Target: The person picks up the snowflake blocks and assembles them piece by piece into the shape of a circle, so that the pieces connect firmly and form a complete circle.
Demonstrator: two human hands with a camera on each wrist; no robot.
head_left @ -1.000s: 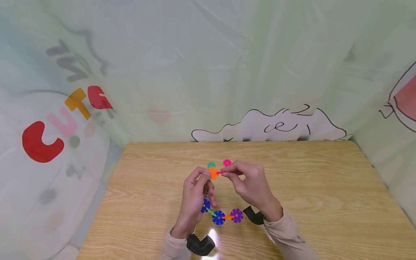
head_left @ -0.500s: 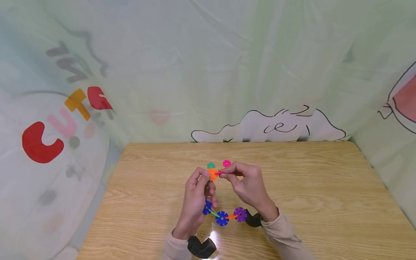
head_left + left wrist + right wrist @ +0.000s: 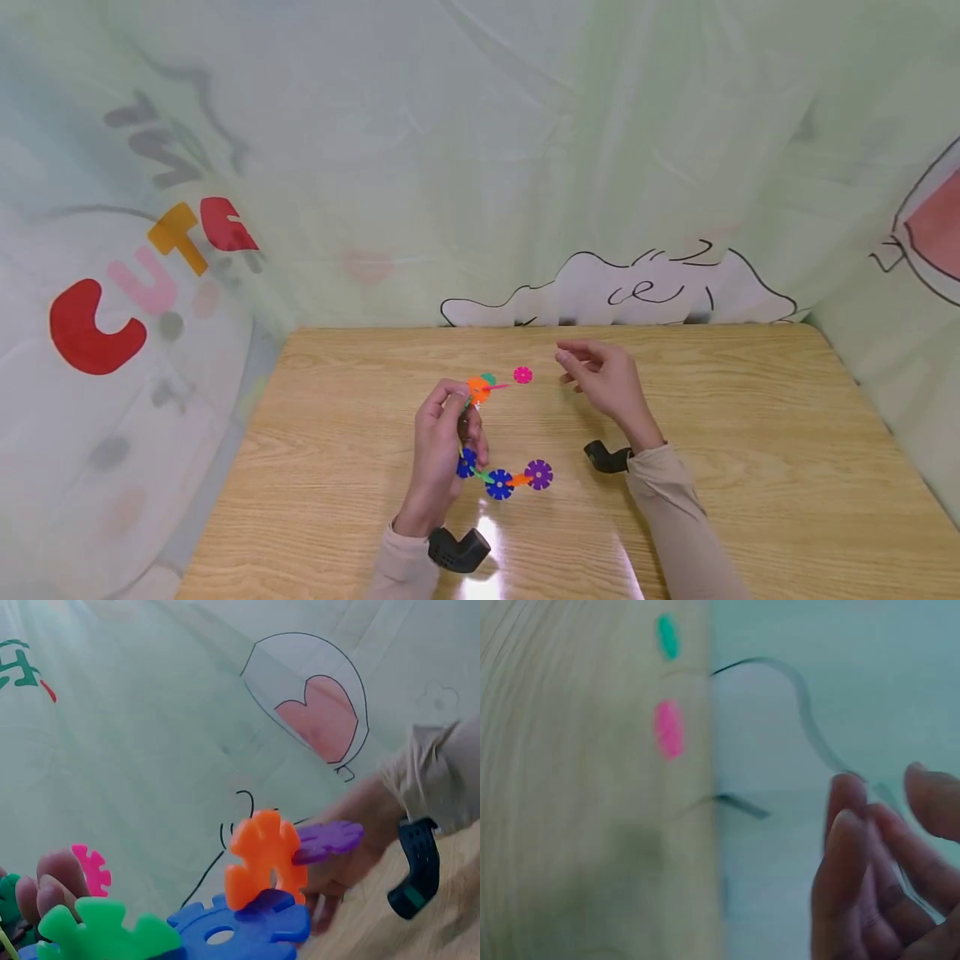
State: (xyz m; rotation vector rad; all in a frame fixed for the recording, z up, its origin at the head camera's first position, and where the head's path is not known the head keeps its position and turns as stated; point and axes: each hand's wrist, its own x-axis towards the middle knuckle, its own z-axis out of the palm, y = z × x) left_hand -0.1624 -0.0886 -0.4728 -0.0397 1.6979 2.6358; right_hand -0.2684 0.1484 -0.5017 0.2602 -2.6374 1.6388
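My left hand (image 3: 435,454) pinches a chain of notched plastic snowflake discs above the table. At its upper end an orange disc (image 3: 478,390) carries a pink disc (image 3: 499,387), seen edge-on. Below the fingers, blue discs (image 3: 499,485), a small orange link and a purple disc (image 3: 538,474) hang out to the right. The left wrist view shows a green disc (image 3: 105,931) slotted to a blue one, close to the camera. My palm and fingers hide the chain's middle. My right hand (image 3: 606,383) is apart from the chain, fingers relaxed, holding nothing.
A loose pink disc (image 3: 522,375) and a teal disc (image 3: 489,378) lie on the wooden table (image 3: 750,433) beyond the left hand. A printed curtain (image 3: 525,167) hangs behind the table's far edge. Black devices (image 3: 459,550) are worn on both wrists.
My right hand has let go of the pink disc in the chain and moved right and away. The left hand has shifted slightly left and up with the chain.
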